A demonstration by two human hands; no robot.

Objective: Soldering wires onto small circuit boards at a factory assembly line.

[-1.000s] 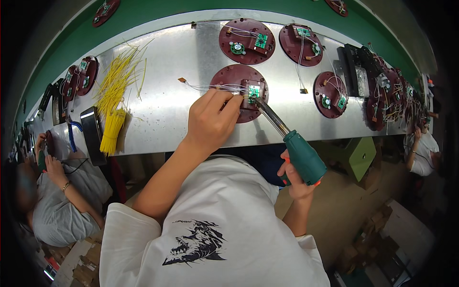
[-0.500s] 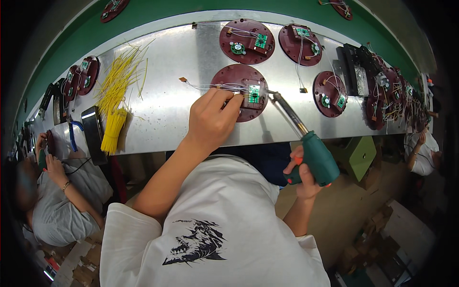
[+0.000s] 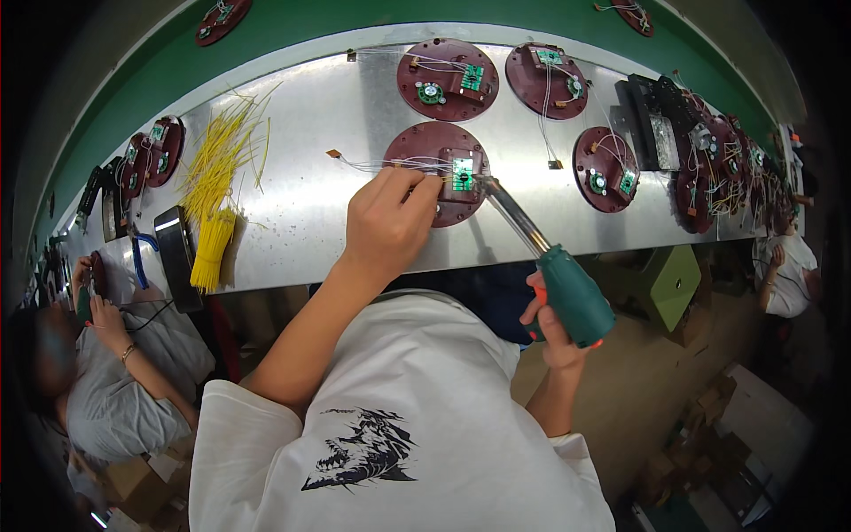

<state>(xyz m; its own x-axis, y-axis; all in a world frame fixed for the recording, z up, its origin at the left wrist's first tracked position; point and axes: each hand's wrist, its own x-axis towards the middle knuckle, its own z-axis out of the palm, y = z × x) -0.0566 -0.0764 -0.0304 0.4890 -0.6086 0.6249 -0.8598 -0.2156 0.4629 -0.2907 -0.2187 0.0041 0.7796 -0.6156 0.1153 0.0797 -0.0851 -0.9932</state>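
In front of me lies a round maroon plastic disc (image 3: 421, 140) with a small green circuit board (image 3: 463, 168) and thin white wires (image 3: 368, 165). My left hand (image 3: 390, 217) is over the disc's lower left, thumb and fingers pinched close to the board and wires. Whatever they pinch is too small to make out, and the hand hides that part of the disc. My right hand (image 3: 558, 337) grips a green soldering gun (image 3: 572, 297) with orange-red parts. Its metal tip points up and left, at the board's right edge; I cannot tell whether it touches.
More maroon discs (image 3: 448, 99) with boards and wires lie behind and right on the metal bench (image 3: 310, 115). At left are a yellow wire bundle (image 3: 213, 253), a black case (image 3: 177, 248) and blue-handled pliers (image 3: 138, 257). A co-worker (image 3: 133, 381) sits at left, and a green stool (image 3: 660, 288) stands at right.
The soldering gun has moved left and slightly down, its tip now closer to the circuit board's right edge. My left hand stays pinched by the board. The whole view has shifted slightly.
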